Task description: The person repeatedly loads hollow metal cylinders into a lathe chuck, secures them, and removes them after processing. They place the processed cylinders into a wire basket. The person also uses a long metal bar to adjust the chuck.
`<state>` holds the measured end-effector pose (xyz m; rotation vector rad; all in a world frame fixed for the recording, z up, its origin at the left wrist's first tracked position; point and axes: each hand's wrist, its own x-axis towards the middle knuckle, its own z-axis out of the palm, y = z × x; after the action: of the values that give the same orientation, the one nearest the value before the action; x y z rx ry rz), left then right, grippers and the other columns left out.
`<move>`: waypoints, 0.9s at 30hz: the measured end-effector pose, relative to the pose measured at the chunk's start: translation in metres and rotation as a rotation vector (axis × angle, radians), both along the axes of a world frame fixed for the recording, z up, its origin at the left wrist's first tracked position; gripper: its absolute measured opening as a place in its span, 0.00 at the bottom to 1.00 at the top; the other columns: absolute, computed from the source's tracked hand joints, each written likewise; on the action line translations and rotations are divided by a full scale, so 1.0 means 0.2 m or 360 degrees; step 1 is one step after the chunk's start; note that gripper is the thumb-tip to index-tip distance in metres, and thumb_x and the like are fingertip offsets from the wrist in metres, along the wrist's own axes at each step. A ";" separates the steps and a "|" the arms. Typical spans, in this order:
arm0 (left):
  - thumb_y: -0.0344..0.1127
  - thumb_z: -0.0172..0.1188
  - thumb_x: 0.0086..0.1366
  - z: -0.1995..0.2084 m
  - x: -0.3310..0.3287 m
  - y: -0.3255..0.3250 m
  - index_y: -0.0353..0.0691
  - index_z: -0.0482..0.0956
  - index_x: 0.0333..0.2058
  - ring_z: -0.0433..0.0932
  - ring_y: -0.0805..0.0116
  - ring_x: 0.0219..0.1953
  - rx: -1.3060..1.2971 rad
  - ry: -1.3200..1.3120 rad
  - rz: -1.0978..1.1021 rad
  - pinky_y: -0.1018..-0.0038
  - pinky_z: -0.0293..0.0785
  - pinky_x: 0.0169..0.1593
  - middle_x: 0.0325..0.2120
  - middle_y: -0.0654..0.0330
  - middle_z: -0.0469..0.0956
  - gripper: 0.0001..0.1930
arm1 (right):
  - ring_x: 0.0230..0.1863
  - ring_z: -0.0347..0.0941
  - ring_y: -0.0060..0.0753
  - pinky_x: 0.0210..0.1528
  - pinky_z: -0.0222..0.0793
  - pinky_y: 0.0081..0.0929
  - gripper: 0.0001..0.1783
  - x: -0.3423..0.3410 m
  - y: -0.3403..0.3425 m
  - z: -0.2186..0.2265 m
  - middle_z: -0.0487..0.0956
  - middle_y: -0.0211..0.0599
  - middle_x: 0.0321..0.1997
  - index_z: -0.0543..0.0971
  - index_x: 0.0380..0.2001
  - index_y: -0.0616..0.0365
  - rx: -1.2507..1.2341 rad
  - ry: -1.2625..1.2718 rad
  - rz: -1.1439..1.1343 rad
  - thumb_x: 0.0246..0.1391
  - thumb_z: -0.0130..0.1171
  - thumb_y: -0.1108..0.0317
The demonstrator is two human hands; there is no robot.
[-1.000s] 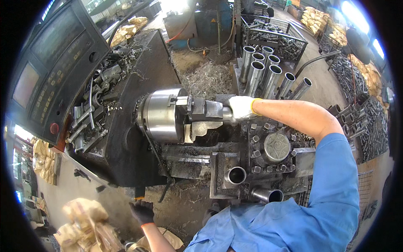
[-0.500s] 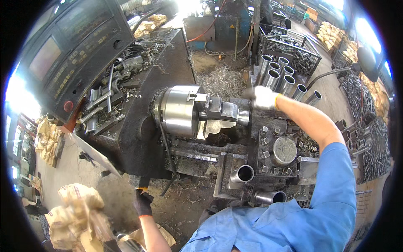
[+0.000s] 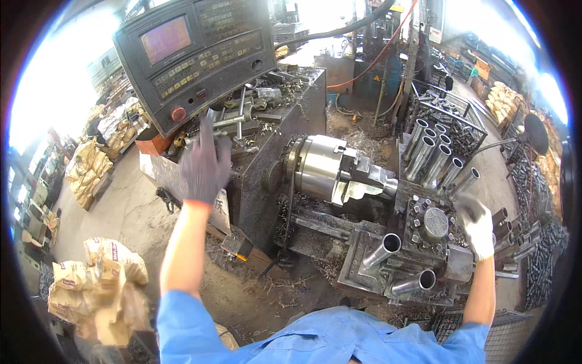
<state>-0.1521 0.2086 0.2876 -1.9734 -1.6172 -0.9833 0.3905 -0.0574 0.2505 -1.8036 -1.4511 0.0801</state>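
My left hand (image 3: 206,164), in a dark glove with an orange cuff, is raised in front of the lathe's control panel (image 3: 200,54). Its fingers are stretched out, somewhat smeared, and nothing shows in them. Close by its fingertips are the panel's red round button (image 3: 177,114) and a T-handled metal wrench (image 3: 239,118) lying on the headstock. My right hand (image 3: 476,221), white-gloved, is beside the tool post (image 3: 435,223) on its right; motion blur hides its fingers. Between the hands sits the shiny lathe chuck (image 3: 315,167) with its jaws.
Two metal tubes (image 3: 383,249) rest on the carriage near me. Several tubes (image 3: 421,158) stand upright behind the tool post, near a lamp on a bent arm (image 3: 535,133). Paper sacks (image 3: 97,285) stand at lower left. A yellow-tipped dark tool (image 3: 237,246) lies by the lathe's base.
My left hand has left the yellow-tipped tool and risen toward the control panel. My right hand has moved from beside the standing tubes to the tool post's right. The view has shifted left.
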 end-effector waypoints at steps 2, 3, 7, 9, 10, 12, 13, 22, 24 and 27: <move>0.50 0.56 0.72 0.10 0.00 0.28 0.46 0.55 0.76 0.86 0.42 0.46 -0.0247 0.0127 0.0377 0.46 0.79 0.47 0.44 0.47 0.87 0.38 | 0.45 0.85 0.31 0.52 0.78 0.28 0.18 0.00 -0.22 -0.06 0.88 0.40 0.44 0.85 0.52 0.63 -0.0147 0.0092 -0.0121 0.57 0.62 0.76; 0.52 0.54 0.73 0.14 -0.01 0.39 0.46 0.53 0.76 0.87 0.40 0.42 -0.0193 0.0199 0.0393 0.44 0.79 0.44 0.42 0.48 0.88 0.39 | 0.45 0.84 0.28 0.54 0.77 0.25 0.19 -0.02 -0.32 -0.09 0.88 0.38 0.43 0.84 0.53 0.65 -0.0269 0.0206 -0.0290 0.58 0.59 0.77; 0.55 0.52 0.73 0.24 -0.04 0.62 0.51 0.51 0.78 0.87 0.42 0.48 -0.0719 0.0296 0.0598 0.43 0.78 0.48 0.48 0.45 0.87 0.40 | 0.48 0.84 0.29 0.55 0.77 0.26 0.16 -0.10 -0.67 -0.17 0.88 0.40 0.46 0.85 0.49 0.67 -0.0118 0.0075 -0.0257 0.57 0.62 0.77; 0.56 0.52 0.74 0.23 0.01 0.54 0.50 0.53 0.77 0.86 0.42 0.52 -0.0478 0.0073 0.0445 0.44 0.77 0.51 0.50 0.45 0.86 0.39 | 0.46 0.83 0.29 0.53 0.78 0.27 0.16 -0.14 -0.79 -0.21 0.88 0.41 0.47 0.85 0.49 0.67 -0.0261 0.0065 -0.0349 0.57 0.62 0.77; 0.52 0.54 0.75 0.19 0.05 0.45 0.48 0.57 0.76 0.85 0.43 0.52 -0.0217 0.0025 0.0239 0.47 0.78 0.52 0.52 0.45 0.85 0.36 | 0.44 0.85 0.36 0.50 0.79 0.30 0.16 -0.16 -0.84 -0.24 0.88 0.44 0.46 0.86 0.47 0.64 -0.0230 0.0168 -0.0339 0.55 0.63 0.75; 0.41 0.57 0.75 -0.02 0.14 0.14 0.43 0.66 0.72 0.85 0.46 0.53 0.0010 -0.0229 -0.0314 0.54 0.79 0.53 0.54 0.44 0.84 0.29 | 0.42 0.86 0.41 0.46 0.80 0.31 0.16 -0.18 -0.92 -0.29 0.88 0.46 0.45 0.87 0.47 0.60 -0.0154 0.0183 -0.0277 0.55 0.64 0.73; 0.35 0.58 0.75 -0.17 0.16 -0.08 0.40 0.71 0.69 0.85 0.48 0.53 0.0084 -0.0395 -0.0764 0.58 0.80 0.53 0.55 0.44 0.83 0.25 | 0.43 0.86 0.40 0.48 0.81 0.30 0.17 -0.18 -0.95 -0.32 0.88 0.45 0.45 0.86 0.49 0.60 -0.0237 0.0149 -0.0310 0.55 0.63 0.74; 0.55 0.63 0.70 -1.54 0.46 -1.73 0.46 0.83 0.58 0.86 0.51 0.53 -0.2168 -0.1031 -0.0367 0.61 0.79 0.58 0.50 0.49 0.87 0.25 | 0.37 0.84 0.25 0.45 0.81 0.25 0.32 -0.07 -0.81 -0.55 0.88 0.41 0.45 0.80 0.61 0.58 -0.0587 0.0607 0.0031 0.49 0.69 0.73; 0.56 0.63 0.69 -1.53 0.44 -1.95 0.47 0.82 0.59 0.85 0.50 0.54 -0.2203 -0.0822 -0.0329 0.60 0.78 0.58 0.50 0.50 0.87 0.26 | 0.37 0.85 0.25 0.43 0.82 0.27 0.38 -0.10 -0.71 -0.60 0.87 0.41 0.48 0.77 0.63 0.57 -0.0701 0.0542 0.0247 0.45 0.72 0.72; 0.56 0.61 0.70 -1.42 0.42 -2.15 0.47 0.80 0.60 0.84 0.49 0.55 -0.2197 -0.0699 -0.0171 0.58 0.77 0.60 0.51 0.49 0.86 0.27 | 0.40 0.86 0.35 0.45 0.83 0.33 0.29 -0.24 -0.54 -0.67 0.87 0.40 0.50 0.82 0.55 0.54 -0.0440 0.0443 0.0694 0.49 0.76 0.61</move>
<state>-0.0691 -0.2207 0.0034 -2.7358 -2.9466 -0.2211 0.3421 -0.1655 0.1159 -1.5730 -1.6595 0.7546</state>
